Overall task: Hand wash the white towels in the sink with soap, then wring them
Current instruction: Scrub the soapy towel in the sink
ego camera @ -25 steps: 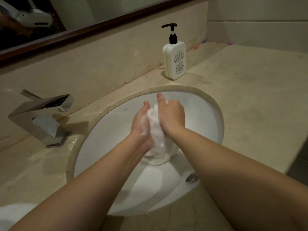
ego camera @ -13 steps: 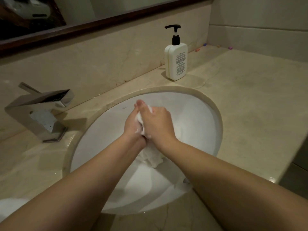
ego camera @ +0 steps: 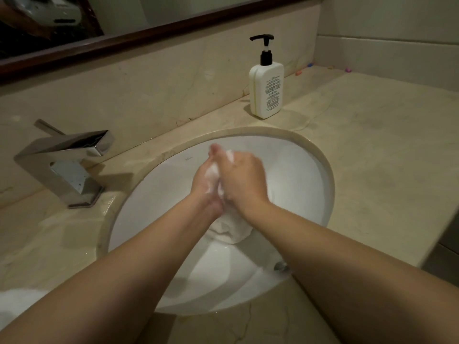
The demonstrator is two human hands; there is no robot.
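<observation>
**Caller:** Fingers (ego camera: 214, 151) of both hands are pressed flat together at the centre of the frame, palm to palm, with the white towel (ego camera: 229, 230) sandwiched between them over the sink (ego camera: 320, 167). Left hand (ego camera: 207, 184) below and to the left, right hand (ego camera: 242, 180) laid over it.

**Analyst:** Neither hand looks curled round the cloth; it's a press, not a pinch. Foam shows at the fingertips and along the seam between the palms.

**Caller:** And the towel itself?

**Analyst:** Most of it is hidden inside that clasp. One bunched tail hangs out below the wrists, toward the lower middle of the basin, near the white bowl.

**Caller:** How to scrub well here?

**Analyst:** I'd say slide the palms against each other with firm pressure, then feed the hanging tail up so every part gets lathered. Keep it low over the basin so suds don't land on the desk (ego camera: 372, 150). The soap bottle (ego camera: 266, 91), upper right of centre, stands well apart if more is needed.
</observation>
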